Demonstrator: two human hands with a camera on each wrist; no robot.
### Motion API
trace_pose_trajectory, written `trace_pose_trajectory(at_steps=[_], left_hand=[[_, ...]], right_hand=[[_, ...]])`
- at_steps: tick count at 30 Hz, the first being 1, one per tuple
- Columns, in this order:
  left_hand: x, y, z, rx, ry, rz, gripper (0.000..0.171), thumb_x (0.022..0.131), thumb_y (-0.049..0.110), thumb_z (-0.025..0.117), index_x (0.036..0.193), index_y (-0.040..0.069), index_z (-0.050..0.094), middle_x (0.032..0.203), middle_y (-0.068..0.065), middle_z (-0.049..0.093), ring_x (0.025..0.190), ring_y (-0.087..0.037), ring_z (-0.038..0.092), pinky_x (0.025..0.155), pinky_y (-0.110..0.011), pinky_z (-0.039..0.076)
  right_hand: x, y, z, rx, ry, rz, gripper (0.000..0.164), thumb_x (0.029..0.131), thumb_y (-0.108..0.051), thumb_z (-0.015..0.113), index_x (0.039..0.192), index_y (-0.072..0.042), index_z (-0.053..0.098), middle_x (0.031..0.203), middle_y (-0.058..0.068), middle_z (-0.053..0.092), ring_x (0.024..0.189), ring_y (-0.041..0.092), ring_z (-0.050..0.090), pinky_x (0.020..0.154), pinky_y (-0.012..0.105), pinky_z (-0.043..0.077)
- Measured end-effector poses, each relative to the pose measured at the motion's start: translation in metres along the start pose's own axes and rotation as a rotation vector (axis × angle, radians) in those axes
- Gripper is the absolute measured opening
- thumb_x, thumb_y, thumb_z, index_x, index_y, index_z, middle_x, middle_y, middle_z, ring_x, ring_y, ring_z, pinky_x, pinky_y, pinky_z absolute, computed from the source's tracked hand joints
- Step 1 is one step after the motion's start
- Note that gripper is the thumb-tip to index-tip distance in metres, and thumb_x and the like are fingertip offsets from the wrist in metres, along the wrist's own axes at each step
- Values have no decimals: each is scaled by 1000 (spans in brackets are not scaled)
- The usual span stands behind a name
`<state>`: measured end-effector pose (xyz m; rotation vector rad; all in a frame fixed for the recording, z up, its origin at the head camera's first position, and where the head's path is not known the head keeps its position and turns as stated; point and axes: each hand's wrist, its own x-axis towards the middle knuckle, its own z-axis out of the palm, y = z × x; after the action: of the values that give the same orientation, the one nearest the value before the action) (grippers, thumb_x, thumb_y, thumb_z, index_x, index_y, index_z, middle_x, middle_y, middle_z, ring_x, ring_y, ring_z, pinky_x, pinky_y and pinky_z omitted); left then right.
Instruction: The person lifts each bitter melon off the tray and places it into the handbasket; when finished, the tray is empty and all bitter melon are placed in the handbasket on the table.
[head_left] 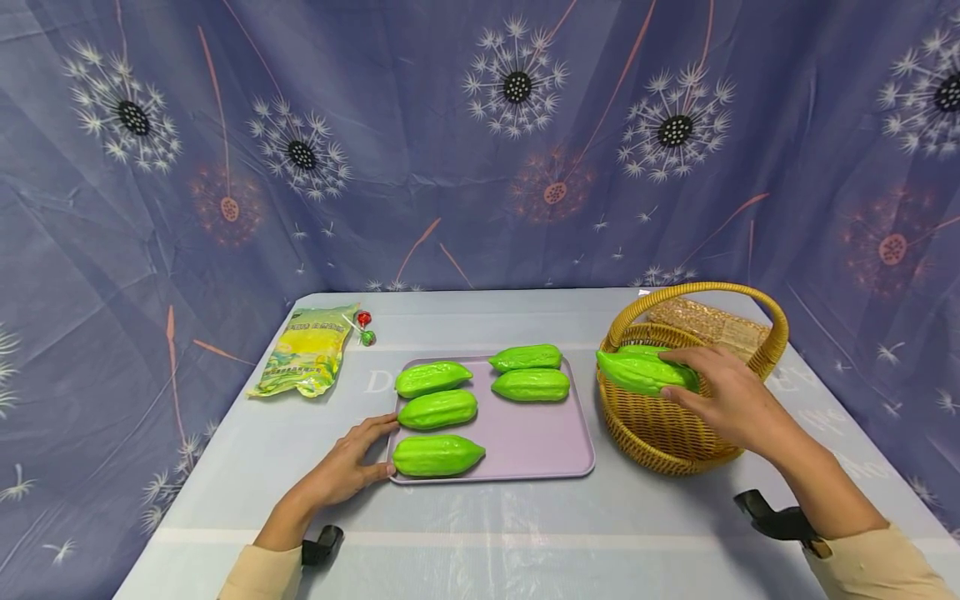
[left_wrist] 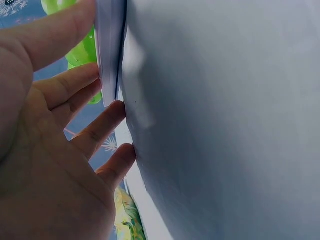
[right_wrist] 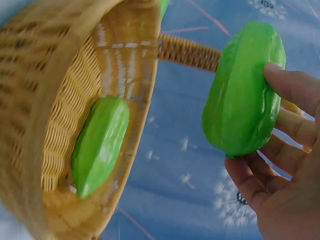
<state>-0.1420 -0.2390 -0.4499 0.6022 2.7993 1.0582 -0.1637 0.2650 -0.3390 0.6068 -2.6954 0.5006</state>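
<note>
Clock centred on the tray, 12 o'clock away from the person

Right hand (head_left: 720,392): thumb on one flank, fingers on the other, gripping a ribbed green fruit (head_left: 633,372) over the basket's mouth at 3 o'clock; pointed end uncovered, a hold that likely suits its rounded, glossy, moulded-looking body

Left hand (head_left: 352,460): fingers extended and parted, gripping nothing, tips touching the rim at 9 o'clock, presumably to steady the tray

Tray (head_left: 536,442): shallow, smooth, pale mauve, round-cornered; three like fruits (head_left: 438,456) ranged from 8 to 10 o'clock, two more (head_left: 530,385) at 1 o'clock, lengthwise across, perhaps for easy reach

Basket (head_left: 660,429): round, woven, honey-coloured, arched handle; another fruit (right_wrist: 100,145) lies inside

Gold textured item (head_left: 708,323): 2 o'clock, behind the basket

Bag (head_left: 303,350): crinkled, yellow-green, 10 o'clock; red lollipop (head_left: 364,318) and green lollipop (head_left: 367,337), 11 o'clock

Tabletop (head_left: 480,533): pale, sheeted; dandelion-print curtain (head_left: 420,125) beyond, 12 o'clock
</note>
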Motion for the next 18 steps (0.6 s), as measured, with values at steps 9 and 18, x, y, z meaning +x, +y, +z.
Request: trace_pose_trajectory(at_steps=[9, 18], left_hand=[[0, 0, 1, 2, -1, -8, 61, 84, 24, 70, 136, 5, 47, 148, -11, 39, 137, -39, 32, 104, -66, 25], [0, 0, 0, 15, -10, -10, 60, 84, 26, 69, 136, 5, 47, 148, -10, 39, 137, -39, 32, 104, -66, 25]], right_hand=[[-5, 24, -4, -26, -29, 31, 43, 81, -22, 74, 119, -5, 62, 105, 14, 67, 95, 24, 52, 69, 40, 42], [5, 38, -4, -28, -89, 49, 44, 82, -23, 72, 119, -1, 62, 104, 19, 67, 90, 31, 55, 68, 38, 38]])
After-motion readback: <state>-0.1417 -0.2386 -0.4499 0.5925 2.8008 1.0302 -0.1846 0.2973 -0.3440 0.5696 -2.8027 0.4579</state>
